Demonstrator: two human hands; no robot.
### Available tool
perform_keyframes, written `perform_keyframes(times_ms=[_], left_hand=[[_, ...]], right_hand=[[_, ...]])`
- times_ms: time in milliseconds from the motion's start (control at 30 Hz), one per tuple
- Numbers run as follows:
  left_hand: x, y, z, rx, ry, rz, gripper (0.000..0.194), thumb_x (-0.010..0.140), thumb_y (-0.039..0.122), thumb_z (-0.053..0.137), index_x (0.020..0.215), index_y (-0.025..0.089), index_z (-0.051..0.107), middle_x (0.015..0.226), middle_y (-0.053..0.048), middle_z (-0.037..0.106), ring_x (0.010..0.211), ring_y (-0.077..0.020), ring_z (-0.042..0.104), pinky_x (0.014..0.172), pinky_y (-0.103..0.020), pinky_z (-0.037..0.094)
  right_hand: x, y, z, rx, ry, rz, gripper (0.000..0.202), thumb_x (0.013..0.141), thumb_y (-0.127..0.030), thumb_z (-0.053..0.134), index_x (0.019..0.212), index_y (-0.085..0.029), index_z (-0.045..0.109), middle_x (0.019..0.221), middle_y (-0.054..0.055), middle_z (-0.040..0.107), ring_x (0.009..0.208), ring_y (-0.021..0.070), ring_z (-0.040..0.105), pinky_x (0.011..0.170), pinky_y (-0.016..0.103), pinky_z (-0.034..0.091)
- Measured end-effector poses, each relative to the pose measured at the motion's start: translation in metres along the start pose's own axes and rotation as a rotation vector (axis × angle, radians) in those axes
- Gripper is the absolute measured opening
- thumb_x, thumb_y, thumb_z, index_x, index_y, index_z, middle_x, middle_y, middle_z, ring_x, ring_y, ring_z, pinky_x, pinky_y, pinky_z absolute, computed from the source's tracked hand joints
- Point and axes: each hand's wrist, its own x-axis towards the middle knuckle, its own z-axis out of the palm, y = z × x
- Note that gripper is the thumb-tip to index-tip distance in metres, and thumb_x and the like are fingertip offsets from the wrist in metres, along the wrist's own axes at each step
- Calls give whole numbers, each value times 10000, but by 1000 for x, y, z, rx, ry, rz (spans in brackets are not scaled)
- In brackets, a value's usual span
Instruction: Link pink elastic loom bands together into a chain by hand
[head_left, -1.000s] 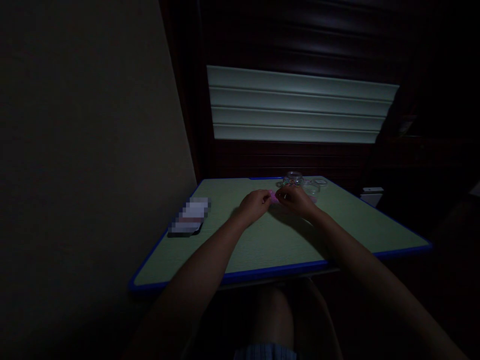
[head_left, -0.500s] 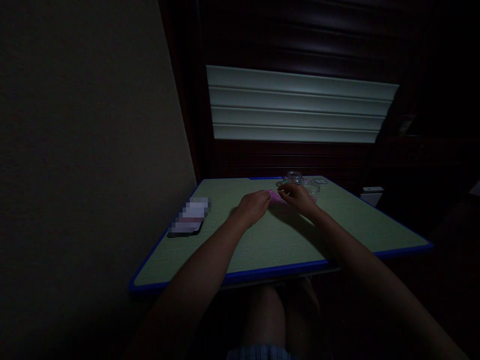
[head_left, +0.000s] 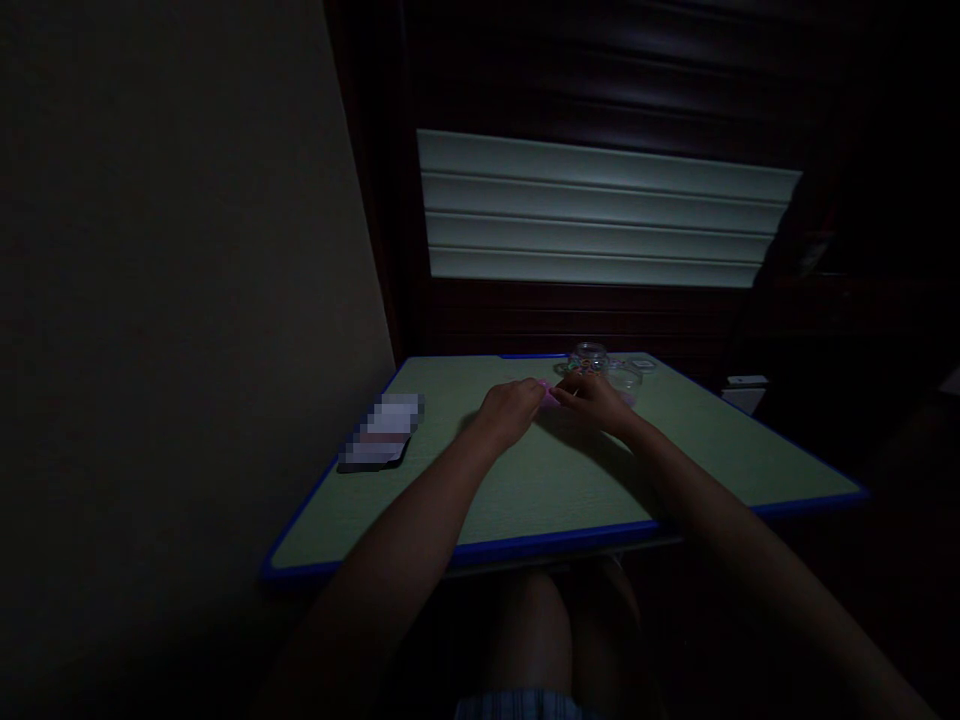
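Observation:
Over the middle of the green table [head_left: 525, 500], my left hand [head_left: 513, 410] is closed on a small pink item [head_left: 549, 395], which shows between the two hands. From the right, my right hand [head_left: 592, 402] reaches the same pink item with its fingers pinched together, and whatever is between them is too small and dark to make out. Just behind my right hand stand a clear jar [head_left: 590, 353] with colourful small pieces and a clear round container [head_left: 625, 378] with something pink in it.
A flat clear lid [head_left: 643, 366] lies at the table's back right. At the left edge rests a blurred-out flat object [head_left: 382, 432], like a phone. A wall rises on the left, and a white object [head_left: 745, 394] stands beyond the right edge.
My right hand has moved slightly left, closer to my left hand, and less of the pink item shows between them. The view has shifted a little.

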Motion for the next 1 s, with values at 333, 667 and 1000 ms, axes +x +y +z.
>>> perform_keyframes(times_ms=[333, 667, 1000], left_hand=[[-1, -1, 2, 8, 12, 6, 225, 854, 228, 335, 928, 161, 536, 929, -64, 587, 809, -163, 544, 678, -273, 392], [0, 0, -1, 6, 0, -4, 226, 847, 218, 341, 919, 161, 547, 911, -60, 582, 794, -159, 542, 675, -267, 394], [-1, -1, 3, -57, 33, -78, 241, 841, 243, 352, 943, 180, 561, 901, -50, 590, 777, -158, 552, 672, -266, 398]], right_hand=[[0, 9, 4, -19, -90, 5, 252, 755, -313, 497, 794, -109, 640, 692, 60, 634, 572, 115, 525, 531, 220, 369], [1, 8, 2, -91, -68, -2, 252, 766, -287, 481, 801, -99, 644, 683, 64, 631, 582, 118, 518, 537, 219, 358], [2, 8, 2, -83, -23, -22, 217, 749, -251, 502, 789, -106, 658, 686, 66, 637, 581, 124, 522, 546, 228, 363]])
